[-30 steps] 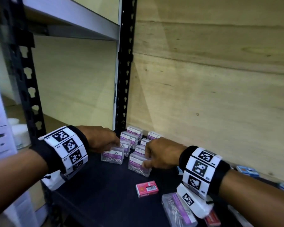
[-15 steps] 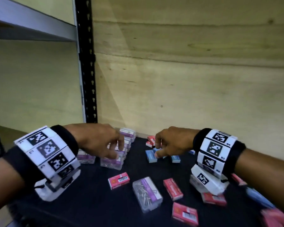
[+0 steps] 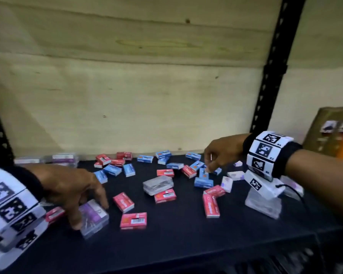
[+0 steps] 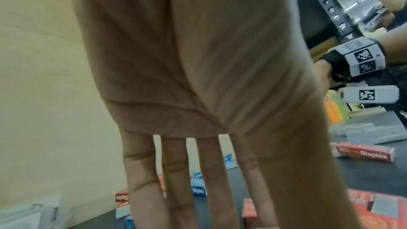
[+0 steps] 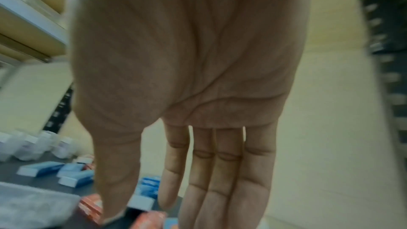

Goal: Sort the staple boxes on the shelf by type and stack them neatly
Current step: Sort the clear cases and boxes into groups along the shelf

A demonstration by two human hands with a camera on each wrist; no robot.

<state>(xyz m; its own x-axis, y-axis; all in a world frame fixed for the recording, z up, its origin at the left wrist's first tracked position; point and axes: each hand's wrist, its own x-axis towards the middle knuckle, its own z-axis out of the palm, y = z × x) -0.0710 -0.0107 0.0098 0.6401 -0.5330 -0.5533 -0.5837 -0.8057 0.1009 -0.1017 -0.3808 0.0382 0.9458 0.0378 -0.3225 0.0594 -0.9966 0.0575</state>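
Small red (image 3: pixel 133 220), blue (image 3: pixel 203 182) and clear purple-labelled staple boxes lie scattered on the black shelf (image 3: pixel 186 246). Several clear boxes (image 3: pixel 63 158) stand together at the back left. My left hand (image 3: pixel 89 214) is spread over a loose clear box (image 3: pixel 94 219) near the front left, thumb on its near side and fingers on its far side. The left wrist view shows those fingers (image 4: pixel 176 189) straight. My right hand (image 3: pixel 209 165) hovers at the back right, its fingertips just above an upright blue box (image 3: pixel 203 174). In the right wrist view the hand (image 5: pixel 176 189) holds nothing.
Another clear box (image 3: pixel 158 184) lies mid-shelf and one (image 3: pixel 262 206) sits under my right wrist. A plywood back wall (image 3: pixel 147 105) closes the shelf. A black upright (image 3: pixel 269 76) and a cardboard box (image 3: pixel 325 135) stand at the right.
The view has swung right along the shelf. My left hand left the clear boxes at the back left and came down on a loose clear box. My right hand moved to the blue boxes.
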